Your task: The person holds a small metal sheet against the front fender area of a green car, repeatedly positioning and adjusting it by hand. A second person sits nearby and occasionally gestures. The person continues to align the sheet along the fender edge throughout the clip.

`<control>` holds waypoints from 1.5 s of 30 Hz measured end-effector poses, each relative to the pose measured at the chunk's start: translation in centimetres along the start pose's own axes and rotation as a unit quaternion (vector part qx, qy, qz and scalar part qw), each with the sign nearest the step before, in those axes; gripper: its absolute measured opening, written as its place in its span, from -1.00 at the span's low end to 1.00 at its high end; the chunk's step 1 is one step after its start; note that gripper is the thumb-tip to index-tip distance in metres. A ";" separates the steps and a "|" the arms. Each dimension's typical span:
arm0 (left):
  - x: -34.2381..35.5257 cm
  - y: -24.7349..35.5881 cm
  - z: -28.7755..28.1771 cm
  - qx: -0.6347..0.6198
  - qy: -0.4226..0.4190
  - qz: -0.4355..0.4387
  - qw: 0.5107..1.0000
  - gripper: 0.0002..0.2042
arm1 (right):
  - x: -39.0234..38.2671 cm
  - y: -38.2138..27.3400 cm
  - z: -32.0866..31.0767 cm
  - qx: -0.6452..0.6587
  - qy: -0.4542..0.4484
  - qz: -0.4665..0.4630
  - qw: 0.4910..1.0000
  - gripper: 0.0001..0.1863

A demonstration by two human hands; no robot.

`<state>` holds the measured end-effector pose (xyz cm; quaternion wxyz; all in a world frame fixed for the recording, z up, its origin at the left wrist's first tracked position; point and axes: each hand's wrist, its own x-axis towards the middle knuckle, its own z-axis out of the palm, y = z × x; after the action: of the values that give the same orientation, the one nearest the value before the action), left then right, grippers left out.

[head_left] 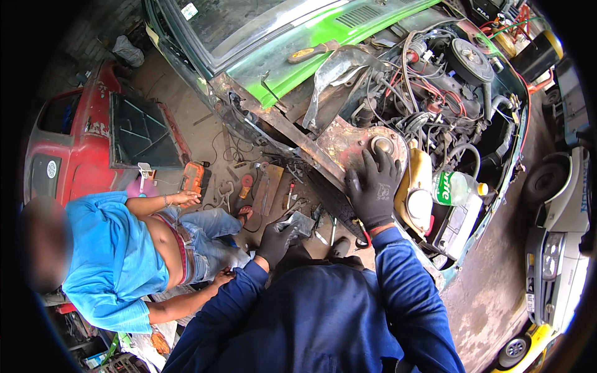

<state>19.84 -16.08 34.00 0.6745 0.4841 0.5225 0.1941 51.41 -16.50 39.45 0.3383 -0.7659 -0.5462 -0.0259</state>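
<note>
My left hand (275, 243), in a dark glove, is closed on a small grey flat piece (301, 224) that looks like sheet metal, held low in front of my body. My right hand (376, 191), gloved too, lies with its fingers spread on the rusty inner fender panel (348, 146) of a green car. Its fingertips are close to the round strut mount (383, 147). Just right of that hand sit a yellowed plastic reservoir (418, 186) and a clear bottle with a green label (457, 188).
Engine parts and hoses (435, 93) fill the bay, with a car battery (459, 225) at its near corner. A yellow-handled tool (313, 51) rests on the green cowl. Tools and a rusty metal plate (268, 189) lie on the floor. A person in a blue shirt (115, 261) is at my left.
</note>
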 end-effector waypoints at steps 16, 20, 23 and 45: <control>-0.7 0.6 1.3 -0.079 -0.058 -0.015 0.995 -0.75 | -11.1 -3.3 -5.9 0.197 -0.215 -0.027 0.956 -0.43; -1.2 1.4 2.0 -0.040 -0.164 0.133 0.977 -0.71 | -13.6 -1.8 -4.8 0.230 -0.217 0.030 0.948 -0.27; -1.1 1.8 2.6 0.019 -0.207 0.186 0.960 -0.75 | -14.8 -0.7 -4.3 0.320 -0.305 0.153 0.884 -0.27; -1.6 2.7 4.3 -0.275 -0.162 -0.062 0.946 -0.78 | -15.8 -0.9 -4.9 0.428 -0.345 0.202 0.811 -0.45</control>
<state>23.71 -17.98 37.01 0.8676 0.2713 0.3618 0.2070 45.87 -31.91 37.22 0.4187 -0.5954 -0.4156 0.5454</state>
